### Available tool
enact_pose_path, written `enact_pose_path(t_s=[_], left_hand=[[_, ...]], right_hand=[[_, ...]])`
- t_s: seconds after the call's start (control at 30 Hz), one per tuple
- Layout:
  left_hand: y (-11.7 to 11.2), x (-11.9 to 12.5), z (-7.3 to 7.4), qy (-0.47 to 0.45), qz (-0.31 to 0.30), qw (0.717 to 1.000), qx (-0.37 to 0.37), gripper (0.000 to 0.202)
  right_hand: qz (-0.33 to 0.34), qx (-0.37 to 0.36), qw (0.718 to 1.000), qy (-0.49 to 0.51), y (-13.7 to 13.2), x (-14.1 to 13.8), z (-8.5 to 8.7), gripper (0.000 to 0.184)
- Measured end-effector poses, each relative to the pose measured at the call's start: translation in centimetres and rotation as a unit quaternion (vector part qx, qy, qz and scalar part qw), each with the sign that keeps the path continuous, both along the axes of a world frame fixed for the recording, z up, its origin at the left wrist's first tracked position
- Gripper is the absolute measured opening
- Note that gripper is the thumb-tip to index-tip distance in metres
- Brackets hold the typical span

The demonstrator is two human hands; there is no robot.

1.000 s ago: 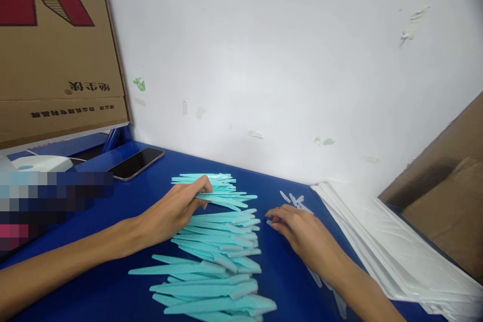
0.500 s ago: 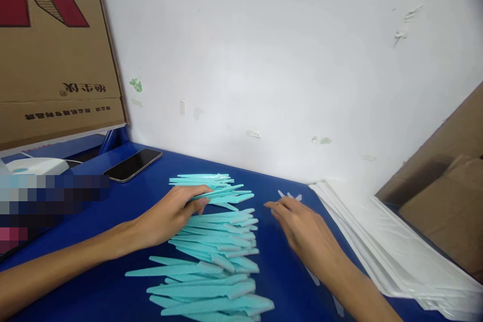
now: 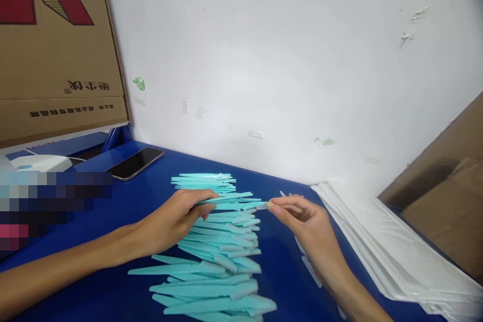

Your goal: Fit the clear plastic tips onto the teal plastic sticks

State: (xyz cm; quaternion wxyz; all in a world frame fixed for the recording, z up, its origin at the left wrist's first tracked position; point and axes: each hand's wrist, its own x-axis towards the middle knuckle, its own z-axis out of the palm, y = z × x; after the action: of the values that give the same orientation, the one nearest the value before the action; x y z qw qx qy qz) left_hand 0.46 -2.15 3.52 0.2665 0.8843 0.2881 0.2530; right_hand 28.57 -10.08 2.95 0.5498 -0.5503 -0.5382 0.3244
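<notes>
Several turquoise strips [image 3: 234,202] in left hand [image 3: 181,217], beside translucent piece [image 3: 262,206] in right hand [image 3: 310,217]

The left forearm [image 3: 71,269] slants in from the lower left and the right forearm [image 3: 356,294] from the lower right, both bare. The left hand [image 3: 181,216] is back-up, fingers bent, its thumb [image 3: 204,209] pressing from below in a closed grip. The right hand [image 3: 307,216] pinches between thumb and index finger (its other fingers curl loosely). The 2 hands are apart, roughly level.
</notes>
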Motion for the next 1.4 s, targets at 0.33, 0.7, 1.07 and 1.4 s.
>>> enact_pose_path(t_s=[0.33,0.7,1.07,1.4], left_hand=[[-0.5,0.0,-0.5,-0.032,-0.023,0.999,0.016,0.026],[-0.8,-0.1,-1.0,-0.041,-0.015,0.998,0.053,0.027],[0.3,0.0,-1.1,-0.060,-0.007,0.996,0.061,0.027],[0.4,-0.7,-0.9,-0.023,0.013,0.999,0.019,0.032]], right_hand=[[0.017,-0.007,1.000,0.023,-0.4,-1.9,-0.4,0.034],[0.034,-0.065,0.996,0.057,-0.3,-2.0,-1.0,0.046],[0.062,-0.084,0.994,-0.026,-0.2,-1.2,0.1,0.037],[0.069,-0.045,0.967,-0.240,-0.1,-1.0,-0.3,0.027]])
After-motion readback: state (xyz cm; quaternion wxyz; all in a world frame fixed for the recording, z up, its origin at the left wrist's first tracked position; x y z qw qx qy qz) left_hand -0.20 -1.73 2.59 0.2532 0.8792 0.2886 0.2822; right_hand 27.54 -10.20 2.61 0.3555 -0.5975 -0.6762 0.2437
